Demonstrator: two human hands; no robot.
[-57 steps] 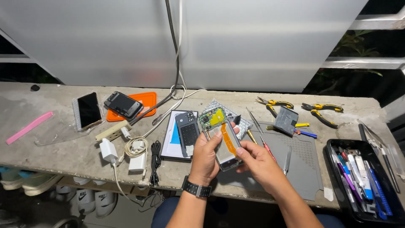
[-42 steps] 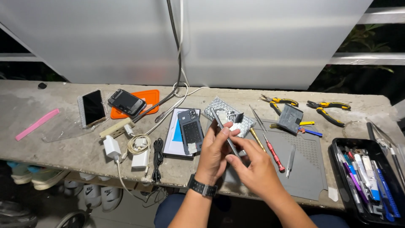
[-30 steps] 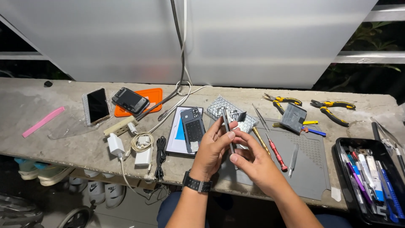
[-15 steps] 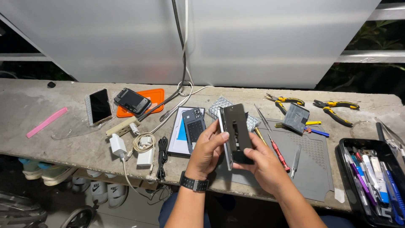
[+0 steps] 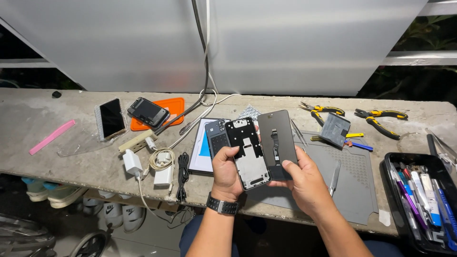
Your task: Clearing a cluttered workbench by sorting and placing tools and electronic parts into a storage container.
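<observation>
My left hand [image 5: 227, 173], a black watch on its wrist, holds a phone frame [image 5: 248, 152] with a white and black inner side, upright above the bench edge. My right hand [image 5: 304, 178] holds a dark screen panel [image 5: 277, 143] with a flex strip on its back, right beside the frame. The two parts touch edge to edge. Behind them lie a dark phone body [image 5: 216, 137] and a white box with a blue patch [image 5: 202, 153].
On the concrete bench [image 5: 57, 157]: a grey work mat [image 5: 354, 190], yellow-handled pliers [image 5: 322, 110] and cutters [image 5: 381, 117], a black tool tray [image 5: 421, 202] at right, chargers and cables [image 5: 159, 164], an orange mat with a phone [image 5: 148, 111], another phone [image 5: 112, 117], a pink strip [image 5: 51, 137].
I lifted the phone off the mat and turned it over. It has come apart into a frame in my left hand and a screen panel in my right.
</observation>
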